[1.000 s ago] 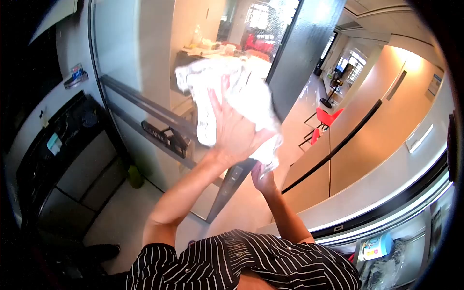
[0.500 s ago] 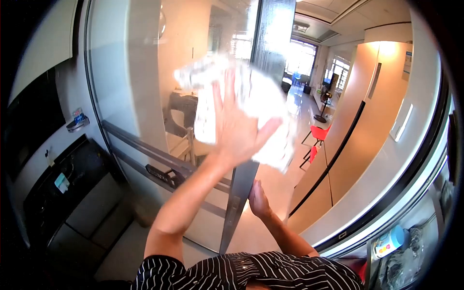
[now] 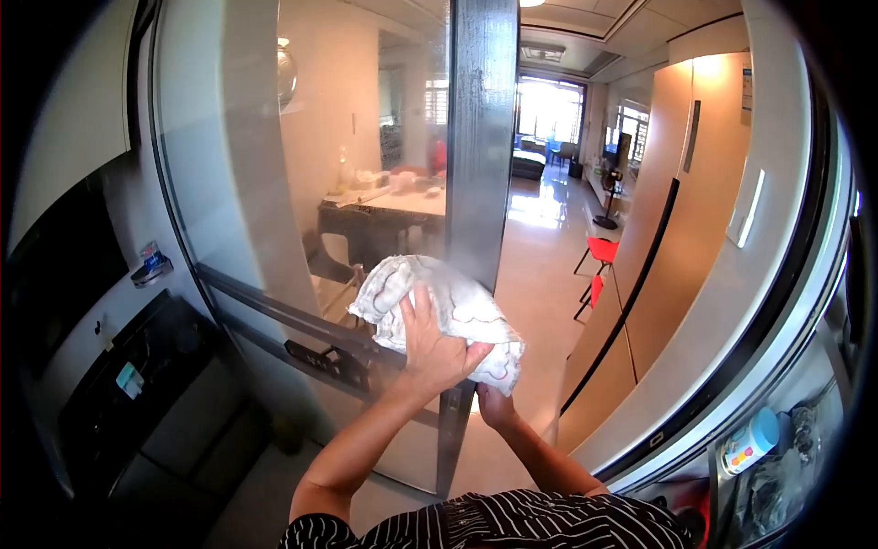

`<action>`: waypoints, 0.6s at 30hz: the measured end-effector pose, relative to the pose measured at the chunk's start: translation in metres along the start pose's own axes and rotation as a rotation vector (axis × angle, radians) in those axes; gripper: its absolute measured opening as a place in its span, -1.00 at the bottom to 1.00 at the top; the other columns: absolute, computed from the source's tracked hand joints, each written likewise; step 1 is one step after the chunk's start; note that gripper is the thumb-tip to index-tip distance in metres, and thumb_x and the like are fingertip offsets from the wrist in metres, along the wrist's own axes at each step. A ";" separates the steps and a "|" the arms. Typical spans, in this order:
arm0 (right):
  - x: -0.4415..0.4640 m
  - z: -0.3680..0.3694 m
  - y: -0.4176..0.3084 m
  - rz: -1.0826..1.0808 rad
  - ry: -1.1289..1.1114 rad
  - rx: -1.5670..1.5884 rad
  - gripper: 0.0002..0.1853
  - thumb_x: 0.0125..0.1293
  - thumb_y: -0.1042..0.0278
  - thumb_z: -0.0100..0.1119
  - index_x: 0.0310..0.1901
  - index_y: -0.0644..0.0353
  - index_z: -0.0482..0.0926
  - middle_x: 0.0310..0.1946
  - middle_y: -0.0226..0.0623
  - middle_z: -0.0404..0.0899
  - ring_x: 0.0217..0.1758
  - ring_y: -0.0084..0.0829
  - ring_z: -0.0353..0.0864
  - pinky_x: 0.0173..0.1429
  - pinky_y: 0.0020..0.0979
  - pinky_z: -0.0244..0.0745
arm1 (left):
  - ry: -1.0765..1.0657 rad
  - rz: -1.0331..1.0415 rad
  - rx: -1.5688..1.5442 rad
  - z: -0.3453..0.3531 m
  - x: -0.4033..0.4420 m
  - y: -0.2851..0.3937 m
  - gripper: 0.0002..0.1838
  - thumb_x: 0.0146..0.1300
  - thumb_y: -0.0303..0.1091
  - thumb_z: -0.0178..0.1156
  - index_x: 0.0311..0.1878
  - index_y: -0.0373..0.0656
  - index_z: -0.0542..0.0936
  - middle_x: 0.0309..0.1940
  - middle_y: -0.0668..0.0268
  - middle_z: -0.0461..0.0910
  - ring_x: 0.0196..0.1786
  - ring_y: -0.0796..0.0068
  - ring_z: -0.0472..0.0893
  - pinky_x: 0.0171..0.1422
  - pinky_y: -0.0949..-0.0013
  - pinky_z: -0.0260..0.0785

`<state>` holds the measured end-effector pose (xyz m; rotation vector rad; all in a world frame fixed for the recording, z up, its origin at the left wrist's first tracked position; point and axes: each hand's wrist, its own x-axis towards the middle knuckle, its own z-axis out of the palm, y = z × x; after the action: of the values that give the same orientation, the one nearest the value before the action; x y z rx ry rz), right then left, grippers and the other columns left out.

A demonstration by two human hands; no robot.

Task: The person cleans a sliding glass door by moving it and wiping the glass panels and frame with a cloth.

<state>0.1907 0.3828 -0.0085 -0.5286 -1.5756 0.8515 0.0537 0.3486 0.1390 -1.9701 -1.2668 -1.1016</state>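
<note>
A white cloth (image 3: 457,316) with a wavy pattern lies bunched against the metal frame (image 3: 474,156) of a glass door (image 3: 320,137). My left hand (image 3: 434,352) presses and holds it there, fingers pointing up and thumb out to the right. Lower down, my right hand (image 3: 496,405) is at the door's edge, just under the cloth's hanging corner. Its fingers are mostly hidden behind the frame and the cloth. Wet-looking streaks show on the frame above the cloth.
A dark crossbar (image 3: 283,306) runs over the door at waist height. On the right are a tall cabinet (image 3: 681,220), a red stool (image 3: 602,249) and a blue-lidded tub (image 3: 750,441). A black counter (image 3: 119,380) stands at the left.
My left hand has brought the cloth down the door, from high on the glass to near the crossbar. My right hand stays at the door edge. The view has shifted slightly.
</note>
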 end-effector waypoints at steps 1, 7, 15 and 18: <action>-0.001 -0.003 -0.001 -0.048 -0.023 -0.115 -0.69 0.40 0.48 -0.20 0.12 0.27 0.41 0.08 -0.21 0.43 0.16 -0.36 0.37 0.26 -0.36 0.26 | 0.002 0.001 0.006 0.000 0.000 0.002 -0.51 0.11 0.16 0.08 -0.08 0.02 0.66 0.15 0.05 0.39 0.22 -0.31 0.09 0.24 -0.35 -0.16; -0.006 -0.014 0.001 -0.146 -0.086 -0.358 -0.70 0.42 0.49 -0.23 0.09 0.28 0.43 0.06 -0.18 0.43 0.15 -0.32 0.39 0.25 -0.35 0.27 | -0.054 -0.002 0.048 0.011 -0.007 0.001 -0.51 0.10 0.15 0.12 -0.29 -0.11 0.70 0.09 -0.23 0.33 0.22 -0.35 0.06 0.27 -0.39 -0.22; -0.020 -0.011 0.032 0.090 0.030 0.034 -0.69 0.43 0.49 -0.27 0.06 0.32 0.45 0.02 -0.08 0.47 0.13 -0.18 0.42 0.25 -0.29 0.28 | -0.049 -0.067 0.011 0.011 0.000 0.004 -0.48 0.05 0.17 0.14 -0.28 -0.14 0.70 0.13 -0.25 0.30 0.31 -0.50 -0.04 0.34 -0.46 -0.39; -0.011 -0.018 0.008 0.153 -0.090 0.148 -0.65 0.51 0.29 -0.29 0.10 0.29 0.43 -0.22 -0.43 0.50 -0.15 -0.51 0.42 -0.01 -0.46 0.32 | 0.001 -0.098 0.086 0.002 0.032 -0.001 -0.42 0.02 0.21 0.17 -0.48 -0.25 0.72 0.23 -0.67 -0.08 0.37 -0.56 -0.18 0.38 -0.43 -0.43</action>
<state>0.2095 0.3835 -0.0209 -0.5144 -1.5534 1.1122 0.0607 0.3656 0.1649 -1.8607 -1.3999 -1.0761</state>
